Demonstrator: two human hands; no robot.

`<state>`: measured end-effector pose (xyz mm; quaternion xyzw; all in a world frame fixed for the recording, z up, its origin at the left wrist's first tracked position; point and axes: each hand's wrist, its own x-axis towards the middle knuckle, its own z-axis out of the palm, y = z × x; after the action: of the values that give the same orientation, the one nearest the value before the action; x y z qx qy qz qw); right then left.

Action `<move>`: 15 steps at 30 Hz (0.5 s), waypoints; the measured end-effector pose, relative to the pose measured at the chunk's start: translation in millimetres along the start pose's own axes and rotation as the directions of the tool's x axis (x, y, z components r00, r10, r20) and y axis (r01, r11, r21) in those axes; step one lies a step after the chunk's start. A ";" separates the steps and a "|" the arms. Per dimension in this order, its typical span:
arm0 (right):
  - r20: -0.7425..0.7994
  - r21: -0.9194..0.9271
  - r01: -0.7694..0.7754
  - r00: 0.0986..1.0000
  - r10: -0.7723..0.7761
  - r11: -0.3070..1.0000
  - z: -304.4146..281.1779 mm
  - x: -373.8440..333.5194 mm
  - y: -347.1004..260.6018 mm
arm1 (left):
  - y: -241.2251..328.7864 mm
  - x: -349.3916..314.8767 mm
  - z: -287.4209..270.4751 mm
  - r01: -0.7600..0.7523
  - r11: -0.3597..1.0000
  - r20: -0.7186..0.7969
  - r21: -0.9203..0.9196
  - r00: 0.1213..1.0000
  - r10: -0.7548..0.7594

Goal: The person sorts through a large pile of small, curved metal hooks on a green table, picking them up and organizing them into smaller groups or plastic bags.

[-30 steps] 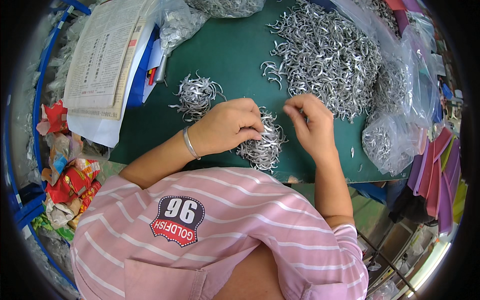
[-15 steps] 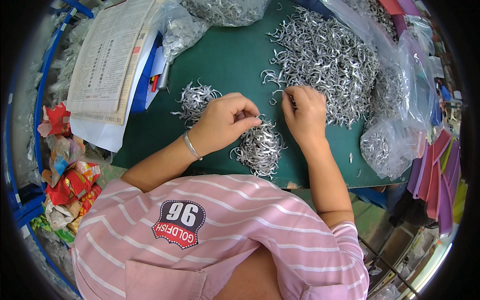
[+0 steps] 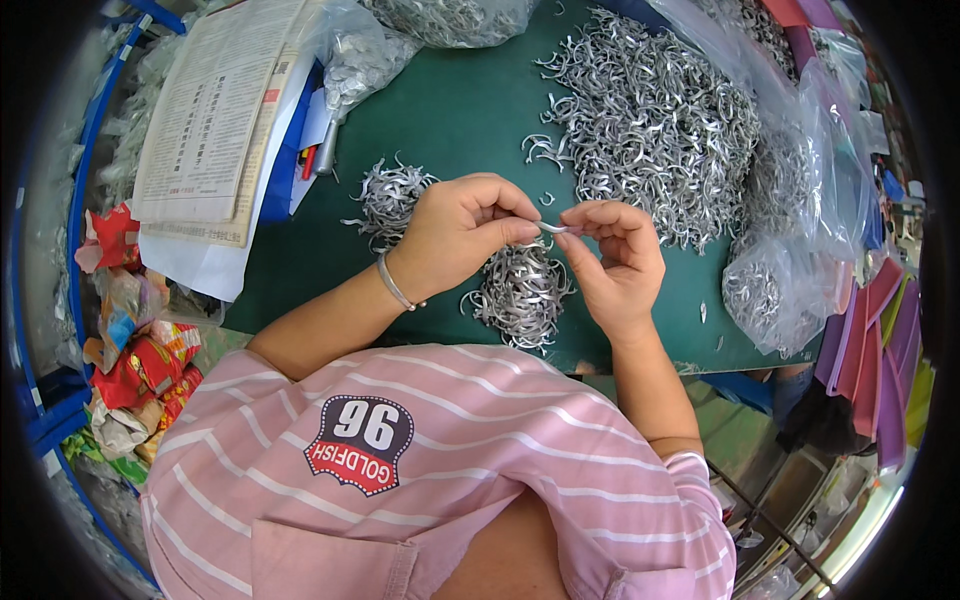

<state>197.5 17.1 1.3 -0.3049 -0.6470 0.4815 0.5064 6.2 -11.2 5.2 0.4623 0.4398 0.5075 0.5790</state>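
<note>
Between my two hands, above the green table point(image 3: 450, 110), I hold one small bent metal clip point(image 3: 553, 227). My left hand point(image 3: 455, 235), with a metal bangle on its wrist, pinches one end. My right hand point(image 3: 615, 260) pinches the other end with thumb and forefinger. Directly below the hands lies a small heap of the same silver clips point(image 3: 520, 295). A second small heap point(image 3: 390, 195) sits to the left of my left hand. A large loose pile of clips point(image 3: 650, 120) spreads over the table beyond my right hand.
Clear plastic bags of clips point(image 3: 790, 250) lie at the right, another bag point(image 3: 450, 15) at the far edge. Printed papers point(image 3: 215, 120) and a blue folder sit at the far left. Colourful wrappers point(image 3: 135, 360) fill a bin at the left. Purple and pink sheets point(image 3: 880, 350) stand at the right.
Both hands have lifted off the near heap and come together above it. My right hand drew back from the big pile, and a single clip is now pinched between the two hands.
</note>
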 end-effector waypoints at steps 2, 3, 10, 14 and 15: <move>0.048 0.067 -0.099 0.994 0.096 0.993 -5.8 -2.3 -4.1 | 7.9 -2.5 -3.9 -0.139 0.945 0.098 0.297 0.989 0.114; 0.126 -0.067 -0.093 0.987 0.101 0.993 -13.4 0.4 -6.6 | 11.1 -3.8 -7.2 -0.215 0.876 0.154 0.432 0.974 0.163; 0.241 -0.697 0.218 0.968 -0.064 0.683 -20.4 19.7 13.1 | -3.3 -13.2 -8.8 -0.415 0.755 0.365 0.508 0.897 0.247; 0.358 -0.794 0.356 0.929 -0.093 0.493 -8.3 21.3 36.2 | 5.1 -12.4 -5.6 -0.337 0.787 0.280 0.516 0.935 0.218; 0.371 -0.798 0.368 0.924 -0.092 0.477 -8.3 21.7 36.7 | 5.4 -12.2 -7.1 -0.318 0.791 0.251 0.523 0.944 0.213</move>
<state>195.4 51.7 -24.9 -0.3531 -0.8982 0.0631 0.2540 -3.0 -22.4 9.6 0.7115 0.4448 0.3902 0.3790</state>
